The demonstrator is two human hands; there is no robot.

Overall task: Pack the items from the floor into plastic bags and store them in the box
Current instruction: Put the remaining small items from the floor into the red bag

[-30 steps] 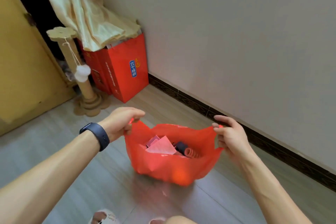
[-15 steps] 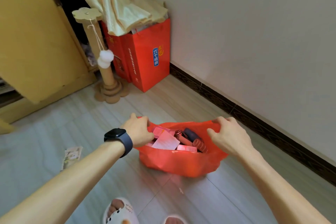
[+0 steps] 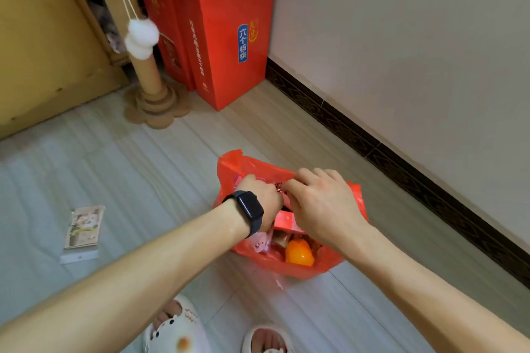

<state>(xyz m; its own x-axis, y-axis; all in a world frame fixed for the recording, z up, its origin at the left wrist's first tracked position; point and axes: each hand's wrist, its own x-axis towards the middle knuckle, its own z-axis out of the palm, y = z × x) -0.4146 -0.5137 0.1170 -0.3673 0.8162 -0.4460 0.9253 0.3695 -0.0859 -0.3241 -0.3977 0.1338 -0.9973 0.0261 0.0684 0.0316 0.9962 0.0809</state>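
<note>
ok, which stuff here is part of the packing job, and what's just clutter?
Job: red plastic bag, gripped by left hand and right hand; orange item inside; packet on floor, probably next.
Clutter: red gift bags, scratching post, slippers.

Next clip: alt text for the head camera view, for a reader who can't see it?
The left hand and right hand meet over a red plastic bag on the floor, pinching its top edges together. Small items show inside, among them an orange object. A flat packet lies on the floor to the left; red paper bags stand against the wall behind.
</note>
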